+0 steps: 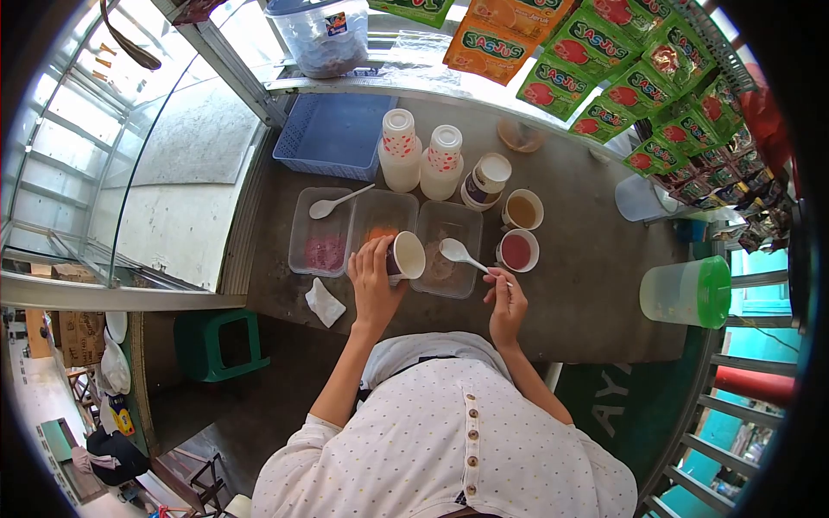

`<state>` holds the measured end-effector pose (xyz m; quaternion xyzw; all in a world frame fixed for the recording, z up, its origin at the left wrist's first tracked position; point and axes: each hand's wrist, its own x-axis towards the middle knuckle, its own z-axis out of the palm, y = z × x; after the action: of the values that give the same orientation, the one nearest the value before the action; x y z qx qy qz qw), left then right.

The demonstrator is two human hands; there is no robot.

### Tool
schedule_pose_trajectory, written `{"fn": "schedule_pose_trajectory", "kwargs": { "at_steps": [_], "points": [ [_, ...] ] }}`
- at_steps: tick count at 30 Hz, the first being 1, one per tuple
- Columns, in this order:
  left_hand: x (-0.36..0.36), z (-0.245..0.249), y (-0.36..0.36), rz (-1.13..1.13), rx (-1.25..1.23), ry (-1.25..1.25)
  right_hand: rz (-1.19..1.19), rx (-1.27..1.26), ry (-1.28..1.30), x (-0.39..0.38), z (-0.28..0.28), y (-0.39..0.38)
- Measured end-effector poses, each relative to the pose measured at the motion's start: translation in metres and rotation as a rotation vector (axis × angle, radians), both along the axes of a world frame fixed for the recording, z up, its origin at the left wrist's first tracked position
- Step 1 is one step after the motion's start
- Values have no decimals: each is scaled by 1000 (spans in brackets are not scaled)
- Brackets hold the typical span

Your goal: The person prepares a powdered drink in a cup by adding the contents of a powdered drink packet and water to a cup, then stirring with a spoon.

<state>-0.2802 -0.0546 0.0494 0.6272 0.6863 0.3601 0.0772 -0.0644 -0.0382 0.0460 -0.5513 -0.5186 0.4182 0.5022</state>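
My left hand (pixel 375 281) is wrapped round a paper cup (pixel 409 255), its mouth tilted toward the right. In my right hand (pixel 507 302) is the handle of a white spoon (pixel 456 251), its bowl over the clear tub of brown powder (pixel 442 269). Left of that, a tub with orange powder (pixel 380 231) sits partly behind my left hand. The leftmost tub holds pink powder (pixel 325 253) and another white spoon (pixel 323 208). Right of my spoon stand a cup of red contents (pixel 516 250) and a cup of brownish contents (pixel 523 210).
Two stacks of cups (pixel 399 151) (pixel 443 161) stand behind the tubs, beside a blue basket (pixel 326 134). A crumpled tissue (pixel 325 303) lies at the front. A green-lidded container (pixel 686 292) is at right. Sachets (pixel 596 43) hang above; a green stool (pixel 221 345) is lower left.
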Motion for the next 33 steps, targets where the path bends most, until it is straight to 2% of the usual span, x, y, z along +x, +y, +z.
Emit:
{"fn": "schedule_pose_trajectory", "kwargs": {
  "at_steps": [5, 7, 8, 10, 12, 18, 20, 21, 23, 25, 29, 33],
  "points": [
    [2, -4, 0, 3, -25, 6, 43, 25, 140, -4, 27, -5],
    [4, -3, 1, -8, -26, -2, 252, 60, 176, -6, 35, -7],
    [5, -3, 0, -11, -32, 0, 251, 61, 176, -6, 41, -5],
    [7, 0, 1, -13, -37, 4, 568, 525, -466, -7, 52, 4],
    [10, 4, 3, -18, -11, 16, 560, 536, -463, -9, 52, 0],
    [13, 5, 4, -34, -21, 9, 460, 510, -402, -3, 54, -1],
    [16, 0, 6, -50, -25, -4, 388, 265, -156, 3, 49, -1],
    [18, 0, 10, -65, -24, -16, 388, 270, -158, 8, 49, 3],
    [23, 3, 16, -82, -16, -37, 65, 133, 215, 20, 50, 14],
    [29, 5, 26, -100, -5, -56, -176, 65, 359, 37, 51, 36],
    [43, 7, 54, -207, -9, -72, -298, 95, 216, 84, 29, 80],
    [57, 2, 81, -289, -27, -39, -211, 52, 159, 98, 2, 105]
  ]
}}
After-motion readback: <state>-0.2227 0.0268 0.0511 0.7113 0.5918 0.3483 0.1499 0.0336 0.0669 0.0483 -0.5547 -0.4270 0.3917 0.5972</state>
